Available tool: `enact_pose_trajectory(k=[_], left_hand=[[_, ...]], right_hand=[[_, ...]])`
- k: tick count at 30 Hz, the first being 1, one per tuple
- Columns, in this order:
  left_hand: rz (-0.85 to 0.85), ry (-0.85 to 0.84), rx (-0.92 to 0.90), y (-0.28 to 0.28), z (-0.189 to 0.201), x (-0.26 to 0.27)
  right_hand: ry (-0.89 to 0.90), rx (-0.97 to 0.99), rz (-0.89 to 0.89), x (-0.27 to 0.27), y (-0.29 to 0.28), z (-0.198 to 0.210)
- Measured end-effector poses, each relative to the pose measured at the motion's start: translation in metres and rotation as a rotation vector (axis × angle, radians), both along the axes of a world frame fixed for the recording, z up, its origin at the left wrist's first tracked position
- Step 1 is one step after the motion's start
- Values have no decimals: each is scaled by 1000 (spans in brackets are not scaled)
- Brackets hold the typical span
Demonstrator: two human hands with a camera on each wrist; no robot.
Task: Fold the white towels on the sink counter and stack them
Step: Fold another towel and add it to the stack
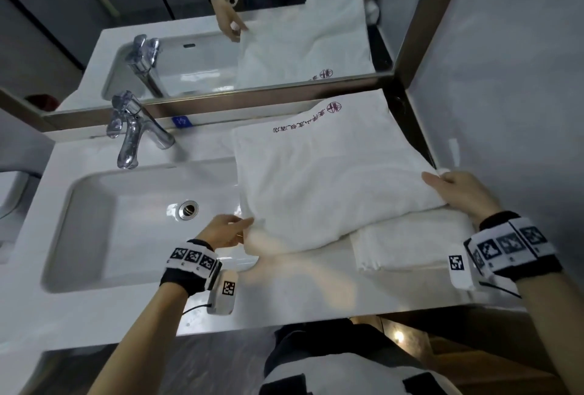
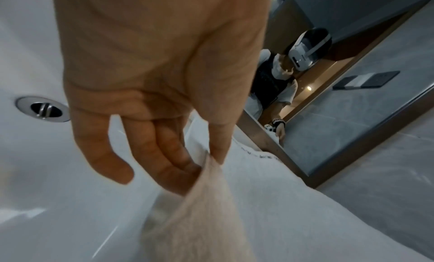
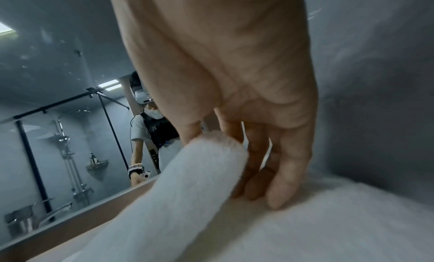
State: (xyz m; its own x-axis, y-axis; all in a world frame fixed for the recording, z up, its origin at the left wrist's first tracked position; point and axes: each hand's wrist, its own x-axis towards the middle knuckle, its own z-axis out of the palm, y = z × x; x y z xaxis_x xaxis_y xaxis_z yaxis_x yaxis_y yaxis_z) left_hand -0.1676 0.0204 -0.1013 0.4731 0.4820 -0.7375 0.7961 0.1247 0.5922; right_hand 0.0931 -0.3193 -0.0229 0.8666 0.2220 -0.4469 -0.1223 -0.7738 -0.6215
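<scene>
head | towel point(image 1: 325, 179) spans between left hand point(image 1: 226, 231) grip, right hand point(image 1: 463, 192) grip

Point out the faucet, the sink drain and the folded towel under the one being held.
faucet point(image 1: 132, 135): head view, on the chrome spout.
sink drain point(image 1: 188, 208): head view, on the metal ring.
folded towel point(image 1: 410, 246): head view, on its bare top, near the right wrist.
</scene>
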Motion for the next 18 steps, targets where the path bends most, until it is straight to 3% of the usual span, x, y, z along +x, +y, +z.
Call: enact_pose_trajectory(k=[6,11,16,18], left_hand=[[-7,-14,-89,-15,-3,-5],[73,-77,-228,-16,0,-7],[82,-3,-206,-28,-7,-9],[138,-43,-158,-22,-6,-10]], right_hand=[[55,272,-159,-1,3,1],[-58,268,-152,5,-4,6],[81,229,-147,-1,-3,-5],[32,180,-117,1,-8,-5]])
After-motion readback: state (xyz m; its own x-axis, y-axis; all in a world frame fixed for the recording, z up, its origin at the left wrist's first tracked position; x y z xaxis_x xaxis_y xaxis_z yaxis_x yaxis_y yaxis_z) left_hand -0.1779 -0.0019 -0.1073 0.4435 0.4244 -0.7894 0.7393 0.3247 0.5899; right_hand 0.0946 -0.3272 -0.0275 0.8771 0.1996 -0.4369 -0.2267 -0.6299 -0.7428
